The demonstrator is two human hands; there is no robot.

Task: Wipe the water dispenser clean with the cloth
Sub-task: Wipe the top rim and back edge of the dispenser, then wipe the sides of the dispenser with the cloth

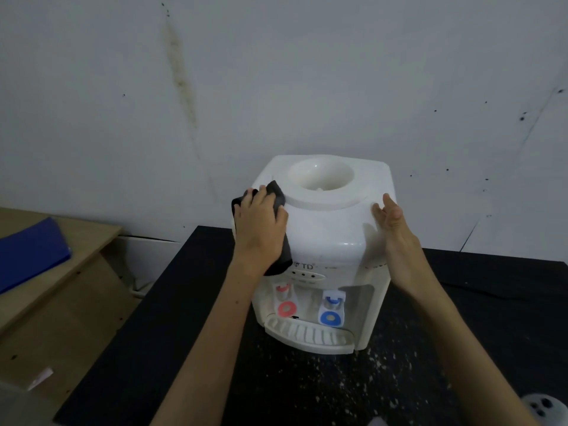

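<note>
Dark, soft cloth (278,192) pressed by the left hand (261,224), fingers curled over it, on the upper left corner of the white water dispenser (332,229) atop the black table (184,318); right hand (392,218) flat, bracing the light-looking, smooth plastic shell

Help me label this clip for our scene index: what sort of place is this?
Probably a plain office or storage corner, though that is a guess. A tabletop water dispenser stands on a black table against a stained, bare wall, with a blue folder on a wooden desk beside it.
</note>
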